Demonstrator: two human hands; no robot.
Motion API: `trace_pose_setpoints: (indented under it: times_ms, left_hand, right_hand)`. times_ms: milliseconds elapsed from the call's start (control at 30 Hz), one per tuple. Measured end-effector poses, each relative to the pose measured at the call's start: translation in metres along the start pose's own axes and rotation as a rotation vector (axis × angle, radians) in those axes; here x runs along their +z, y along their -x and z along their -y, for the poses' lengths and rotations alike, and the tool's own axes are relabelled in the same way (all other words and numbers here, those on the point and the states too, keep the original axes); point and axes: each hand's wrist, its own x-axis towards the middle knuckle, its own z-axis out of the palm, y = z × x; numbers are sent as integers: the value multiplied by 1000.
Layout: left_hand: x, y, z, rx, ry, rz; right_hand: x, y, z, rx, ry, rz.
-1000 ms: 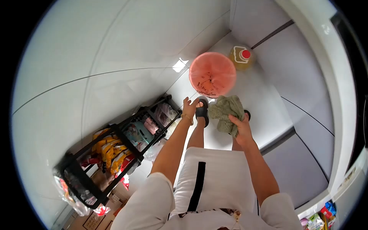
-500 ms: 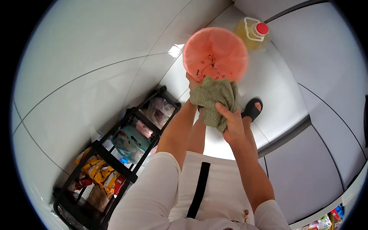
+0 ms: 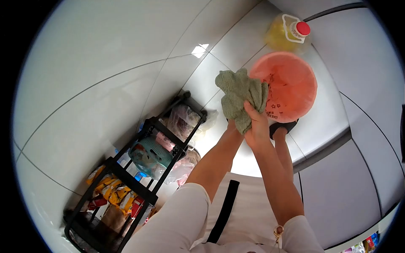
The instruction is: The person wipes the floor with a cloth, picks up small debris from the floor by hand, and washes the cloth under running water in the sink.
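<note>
My right hand [image 3: 256,126] is closed on a green towel [image 3: 241,95], thumb on top, the bunched cloth spreading up and left of the fingers. Right beside it is a round, salmon-pink bin [image 3: 291,86], its mouth facing me. Dark star outlines and small lettering mark its inside. The towel overlaps the bin's left edge. My left forearm [image 3: 221,154] reaches up beneath the towel, which covers my left hand, so its fingers and whatever they touch are hidden.
A large bottle of yellow oil [image 3: 282,36] with a red cap stands on the tiled floor beyond the bin. On the left, a black rack [image 3: 133,181] holds packets, bags and a teal basket [image 3: 149,154]. White cabinets [image 3: 341,181] line the right, and a dark sandal [image 3: 282,126] shows below the bin.
The bin has shifted right and toward me. The towel has risen slightly and spread left, still in my right hand. My left hand has gone out of sight behind it.
</note>
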Motion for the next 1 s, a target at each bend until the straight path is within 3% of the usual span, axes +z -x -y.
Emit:
trace_pose_setpoints:
  times_ms: [267, 667, 1000]
  left_hand:
    - [-13, 18, 11, -81, -13, -18]
    - [-9, 8, 12, -65, -48, 2]
    - [20, -33, 6, 127, -280, 94]
  right_hand:
    - [-13, 2, -20, 100, -20, -55]
    - [-22, 10, 12, 8, 36, -31]
    - [-29, 21, 32, -73, 72, -69]
